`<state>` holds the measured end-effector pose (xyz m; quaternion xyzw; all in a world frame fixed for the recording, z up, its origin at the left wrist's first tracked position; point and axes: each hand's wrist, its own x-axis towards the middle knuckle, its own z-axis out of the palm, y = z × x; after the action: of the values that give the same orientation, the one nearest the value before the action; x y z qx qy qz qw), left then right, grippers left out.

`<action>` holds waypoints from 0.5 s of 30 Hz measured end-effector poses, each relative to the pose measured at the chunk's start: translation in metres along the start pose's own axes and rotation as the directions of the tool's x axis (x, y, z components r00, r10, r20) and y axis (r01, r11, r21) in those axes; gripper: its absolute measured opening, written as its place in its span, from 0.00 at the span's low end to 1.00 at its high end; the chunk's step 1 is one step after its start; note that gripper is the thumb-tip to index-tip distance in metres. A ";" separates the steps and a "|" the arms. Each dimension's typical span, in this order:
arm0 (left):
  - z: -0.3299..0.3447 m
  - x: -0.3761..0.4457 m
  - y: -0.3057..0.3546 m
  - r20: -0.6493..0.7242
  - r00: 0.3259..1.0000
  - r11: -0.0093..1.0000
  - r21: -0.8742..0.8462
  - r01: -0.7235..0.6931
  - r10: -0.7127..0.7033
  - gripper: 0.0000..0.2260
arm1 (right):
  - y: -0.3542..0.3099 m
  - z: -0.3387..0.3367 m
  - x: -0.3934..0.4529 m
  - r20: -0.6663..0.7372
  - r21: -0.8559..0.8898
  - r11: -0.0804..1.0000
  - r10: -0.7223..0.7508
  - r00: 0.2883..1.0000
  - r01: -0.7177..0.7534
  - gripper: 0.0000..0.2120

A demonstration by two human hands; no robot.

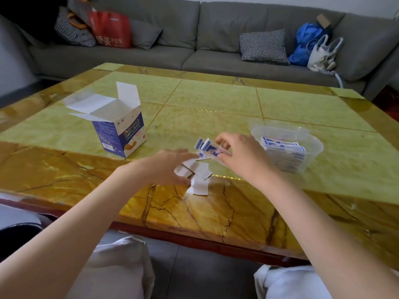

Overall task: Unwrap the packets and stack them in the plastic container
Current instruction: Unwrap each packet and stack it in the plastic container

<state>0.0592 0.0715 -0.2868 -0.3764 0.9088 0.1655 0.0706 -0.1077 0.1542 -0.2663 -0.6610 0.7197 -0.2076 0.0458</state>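
Observation:
My right hand [239, 154] grips a small bundle of blue-and-white packets [207, 147] just above the table. My left hand [166, 169] is beside it, fingers stretched toward the bundle, with white wrapper paper [200, 178] at its fingertips and under it. The clear plastic container [311, 152] stands to the right of my right hand and holds a stack of blue-and-white packets [282, 147]. Motion blur hides how the left fingers meet the paper.
An opened blue-and-white cardboard box [121, 128] stands at the left of the green and yellow marble table [216, 100]. A grey sofa [194, 39] with cushions and bags runs behind the table. My knees are below the near table edge.

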 end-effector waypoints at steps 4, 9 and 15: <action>0.001 0.003 0.013 -0.132 0.991 0.958 0.279 0.067 -0.031 0.17 | -0.008 0.011 0.004 0.084 0.053 0.999 0.001 0.996 -0.006 0.06; 0.007 0.004 0.019 -0.137 0.989 0.849 0.528 0.024 0.057 0.11 | -0.003 0.011 0.008 0.083 0.092 0.994 0.043 0.996 -0.051 0.06; 0.002 0.001 -0.001 -0.448 0.894 1.000 -0.031 0.002 -0.016 0.08 | 0.007 0.002 0.011 -0.036 0.283 0.953 0.127 0.991 -0.111 0.04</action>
<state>0.0589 0.0708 -0.2888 -0.4097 0.8962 0.0876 -0.1456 -0.1151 0.1430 -0.2685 -0.5974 0.7225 -0.3221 0.1321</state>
